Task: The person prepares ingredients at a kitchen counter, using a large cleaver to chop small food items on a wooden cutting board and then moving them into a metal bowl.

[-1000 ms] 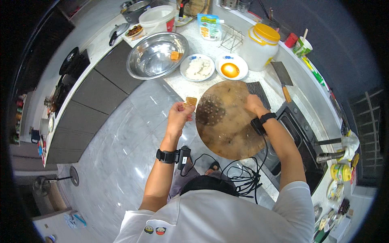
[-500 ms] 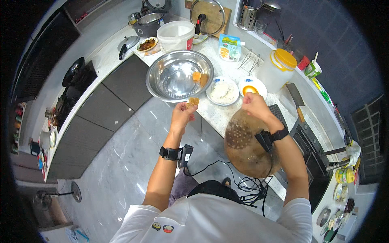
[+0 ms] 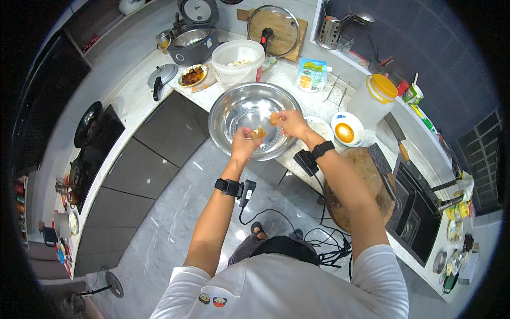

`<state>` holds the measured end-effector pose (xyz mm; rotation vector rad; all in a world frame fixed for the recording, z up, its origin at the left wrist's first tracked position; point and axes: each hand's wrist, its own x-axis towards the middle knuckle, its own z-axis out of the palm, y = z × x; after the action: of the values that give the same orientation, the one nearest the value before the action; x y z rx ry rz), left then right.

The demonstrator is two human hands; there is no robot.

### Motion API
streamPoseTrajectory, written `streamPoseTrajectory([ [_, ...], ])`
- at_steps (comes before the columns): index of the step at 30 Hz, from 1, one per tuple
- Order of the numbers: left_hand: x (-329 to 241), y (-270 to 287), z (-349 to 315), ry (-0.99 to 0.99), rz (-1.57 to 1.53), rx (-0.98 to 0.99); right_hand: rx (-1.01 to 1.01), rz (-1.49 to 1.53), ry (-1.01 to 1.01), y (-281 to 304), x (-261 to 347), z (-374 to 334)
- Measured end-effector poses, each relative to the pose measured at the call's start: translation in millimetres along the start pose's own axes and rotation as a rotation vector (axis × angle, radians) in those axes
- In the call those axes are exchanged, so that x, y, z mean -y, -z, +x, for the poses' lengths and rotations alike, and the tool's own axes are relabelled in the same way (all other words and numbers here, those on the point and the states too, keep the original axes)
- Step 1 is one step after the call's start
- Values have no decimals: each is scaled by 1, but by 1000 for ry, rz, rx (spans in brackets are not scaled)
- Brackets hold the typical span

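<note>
My left hand, at the near rim of a wide steel basin, pinches a small, speckled golden-brown piece of what looks like food. My right hand is over the basin's right side, its fingers closed at an orange-brown piece. The two hands are close together but apart. Behind my right wrist sits a plate of white food, mostly hidden. To its right stands a white bowl holding orange liquid.
Behind the basin stand a white bucket, a plate of brown food and a rice cooker. A pouch, a wire rack and a yellow-lidded jar are at the right. A cleaver lies on a round chopping board.
My right hand has moved left from the bowl of orange liquid to the basin and is now at an orange-brown piece. My left hand has brought its piece over the basin's near side.
</note>
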<state>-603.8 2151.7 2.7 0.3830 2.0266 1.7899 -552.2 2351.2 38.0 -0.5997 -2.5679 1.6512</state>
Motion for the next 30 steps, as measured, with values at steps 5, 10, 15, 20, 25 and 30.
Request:
streamPoseTrajectory([
  [5,16,-6,26,-189,172,15,205,303,-74,-15,0,-12],
  [10,-2,-10,23,-107,-26,140,204,497,-44,-22,0,-14],
  [15,-18,-7,20,16,-305,192,146,658,-108,-19,0,-9],
  [20,-16,-7,35,83,-314,195,181,684,-182,-12,-3,-5],
  [25,-14,-7,46,116,-309,196,174,689,-215,-6,-4,-7],
  [30,-16,-5,49,220,-327,137,100,611,-213,1,-7,-13],
])
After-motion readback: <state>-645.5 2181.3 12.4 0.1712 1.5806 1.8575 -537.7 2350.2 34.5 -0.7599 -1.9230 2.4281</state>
